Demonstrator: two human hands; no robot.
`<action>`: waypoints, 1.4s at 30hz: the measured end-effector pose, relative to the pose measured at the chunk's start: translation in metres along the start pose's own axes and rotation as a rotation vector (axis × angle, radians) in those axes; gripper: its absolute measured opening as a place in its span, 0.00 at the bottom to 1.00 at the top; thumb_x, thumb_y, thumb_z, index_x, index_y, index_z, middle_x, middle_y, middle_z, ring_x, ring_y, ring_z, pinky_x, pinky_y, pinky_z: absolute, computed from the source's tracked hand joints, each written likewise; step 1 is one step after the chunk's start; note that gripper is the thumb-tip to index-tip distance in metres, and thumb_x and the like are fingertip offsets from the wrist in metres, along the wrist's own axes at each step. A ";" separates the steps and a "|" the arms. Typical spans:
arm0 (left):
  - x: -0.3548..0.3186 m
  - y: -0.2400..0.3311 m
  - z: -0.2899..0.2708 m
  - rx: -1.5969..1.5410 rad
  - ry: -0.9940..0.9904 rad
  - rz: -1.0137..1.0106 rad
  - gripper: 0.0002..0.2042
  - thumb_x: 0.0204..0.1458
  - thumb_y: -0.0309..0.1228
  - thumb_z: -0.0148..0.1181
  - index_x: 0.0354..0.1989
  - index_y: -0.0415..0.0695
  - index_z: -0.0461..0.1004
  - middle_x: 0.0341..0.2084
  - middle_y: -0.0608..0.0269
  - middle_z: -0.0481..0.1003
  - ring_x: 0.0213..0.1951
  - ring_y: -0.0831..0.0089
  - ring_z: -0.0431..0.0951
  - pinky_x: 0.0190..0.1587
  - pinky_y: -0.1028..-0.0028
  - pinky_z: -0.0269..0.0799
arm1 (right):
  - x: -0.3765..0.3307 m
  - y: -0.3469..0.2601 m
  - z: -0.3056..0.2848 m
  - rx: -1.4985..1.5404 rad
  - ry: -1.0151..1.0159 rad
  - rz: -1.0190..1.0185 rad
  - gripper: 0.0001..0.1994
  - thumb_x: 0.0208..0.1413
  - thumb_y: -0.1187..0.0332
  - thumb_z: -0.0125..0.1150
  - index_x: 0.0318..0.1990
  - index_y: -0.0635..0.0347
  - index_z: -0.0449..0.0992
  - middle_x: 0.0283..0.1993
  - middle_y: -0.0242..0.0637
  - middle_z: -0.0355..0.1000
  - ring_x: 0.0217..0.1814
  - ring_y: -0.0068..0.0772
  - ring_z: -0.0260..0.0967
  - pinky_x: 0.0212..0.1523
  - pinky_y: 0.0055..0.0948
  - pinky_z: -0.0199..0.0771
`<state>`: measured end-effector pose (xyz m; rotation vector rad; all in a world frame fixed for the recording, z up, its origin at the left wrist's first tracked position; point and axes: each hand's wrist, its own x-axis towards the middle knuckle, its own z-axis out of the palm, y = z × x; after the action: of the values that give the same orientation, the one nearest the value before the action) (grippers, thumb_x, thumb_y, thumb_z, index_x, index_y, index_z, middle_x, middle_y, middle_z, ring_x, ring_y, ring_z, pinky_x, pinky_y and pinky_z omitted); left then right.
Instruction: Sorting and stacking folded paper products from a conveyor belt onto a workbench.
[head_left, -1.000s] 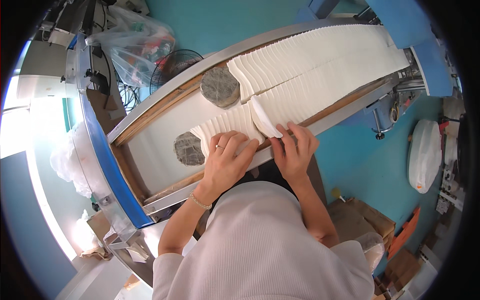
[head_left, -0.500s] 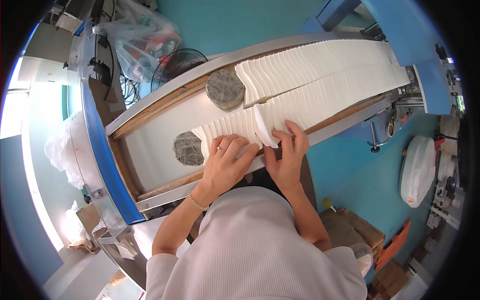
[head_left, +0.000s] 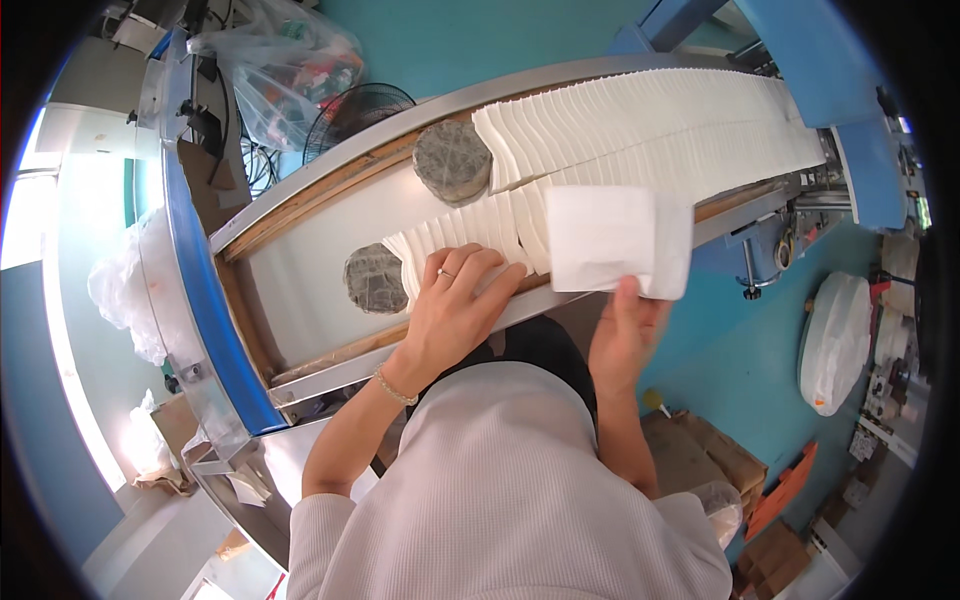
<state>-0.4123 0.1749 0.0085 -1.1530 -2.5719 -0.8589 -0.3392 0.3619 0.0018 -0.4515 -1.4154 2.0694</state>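
Two long rows of upright, folded white sheets, resembling paper napkins, lie in a metal-framed trough (head_left: 300, 258). Over the near row (head_left: 455, 235) my left hand (head_left: 455, 295) is bent, its fingers curled on the sheets and the thumb at their near side. A narrow dark gap shows in that row, right of my left hand. My right hand (head_left: 628, 340) pinches a flat folded white sheet (head_left: 600, 240) at its lower edge, thumb on top, and holds it above the row. A grey wrapped round block (head_left: 376, 278) stands against the near row's left end.
Another grey wrapped block (head_left: 452, 162) ends the far row (head_left: 600, 120). Blue machine housing (head_left: 870, 170) rises at the right end. A black fan (head_left: 350, 115) and a clear plastic bag (head_left: 290, 80) are beyond the trough. Brown cardboard boxes (head_left: 690, 455) sit at lower right.
My right hand has lifted a folded sheet out of the near row and moved right and toward me, turning it flat. My left hand stays on the row, nearly unmoved.
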 end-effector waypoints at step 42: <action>0.066 -0.118 -0.069 -0.338 -0.655 -1.011 0.32 0.59 0.53 0.52 0.71 0.58 0.60 0.43 0.48 0.81 0.42 0.57 0.82 0.48 0.64 0.73 | 0.095 0.039 0.111 -1.386 -0.468 -0.436 0.20 0.48 0.68 0.72 0.43 0.61 0.67 0.44 0.42 0.63 0.45 0.46 0.64 0.43 0.43 0.63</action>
<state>-0.5478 0.1133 0.0401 -0.0393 -3.7219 -1.2771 -0.4874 0.3313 0.0121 -0.1056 -2.7840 0.5925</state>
